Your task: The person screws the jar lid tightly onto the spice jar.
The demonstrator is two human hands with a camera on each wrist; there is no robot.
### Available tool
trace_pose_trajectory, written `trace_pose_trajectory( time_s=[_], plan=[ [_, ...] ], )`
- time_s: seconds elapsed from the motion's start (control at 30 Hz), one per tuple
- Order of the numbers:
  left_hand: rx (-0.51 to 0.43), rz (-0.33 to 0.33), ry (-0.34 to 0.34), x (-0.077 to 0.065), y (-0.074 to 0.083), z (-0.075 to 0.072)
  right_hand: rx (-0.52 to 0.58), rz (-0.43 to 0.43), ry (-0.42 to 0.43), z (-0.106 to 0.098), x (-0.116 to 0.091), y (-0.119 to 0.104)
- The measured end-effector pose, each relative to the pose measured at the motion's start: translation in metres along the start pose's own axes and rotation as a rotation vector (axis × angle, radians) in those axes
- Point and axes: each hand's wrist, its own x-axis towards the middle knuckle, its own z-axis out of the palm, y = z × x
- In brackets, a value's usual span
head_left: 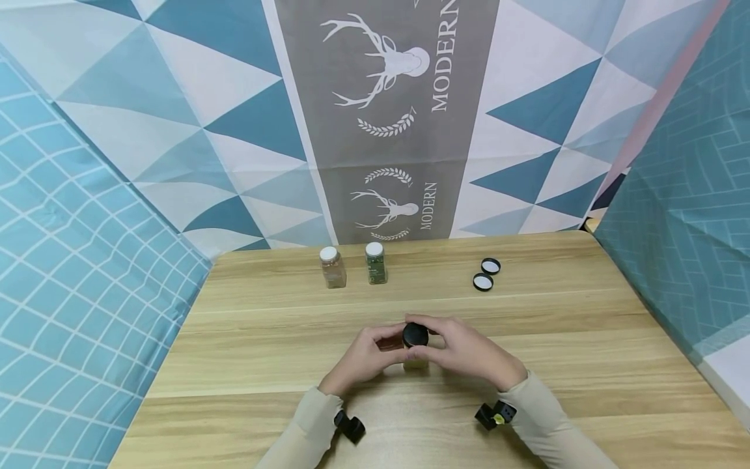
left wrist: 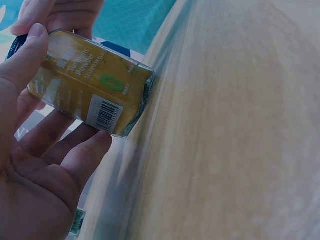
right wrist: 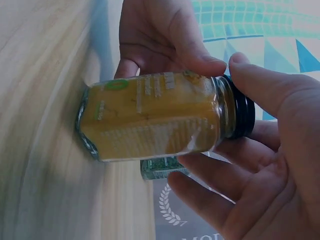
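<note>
A glass jar of turmeric powder [left wrist: 85,80] stands upright on the table between my hands, its label and barcode showing in the left wrist view. It has a black lid [head_left: 415,334]. My left hand [head_left: 364,355] holds the jar around its upper part, thumb near the neck and fingers along the opposite side. From the right, my right hand [head_left: 465,346] grips the black lid, with the thumb on its near side and the index finger around the far side. In the right wrist view the yellow jar [right wrist: 150,117] shows its lid between the right thumb and fingers.
Toward the back of the wooden table [head_left: 263,352] stand a white-topped jar of reddish-brown contents [head_left: 334,268] and a white-topped green jar [head_left: 376,264]. Two black lids with white insides [head_left: 490,266] lie at the back right. Patterned cloth [head_left: 234,117] hangs behind.
</note>
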Motion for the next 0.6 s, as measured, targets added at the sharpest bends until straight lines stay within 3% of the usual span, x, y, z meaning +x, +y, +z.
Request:
trace_pose_trajectory(
  time_s=[0.23,0.6],
  plan=[
    [-0.024,0.012,-0.006,0.0004,-0.0006,0.0007,0.022,0.018,0.006,-0.0031,-0.0031,0.0015],
    [0.028,0.005,0.0,-0.0003,-0.0016,-0.0006,0.005,-0.061,0.013,0.0027,-0.001,0.0013]
  ],
)
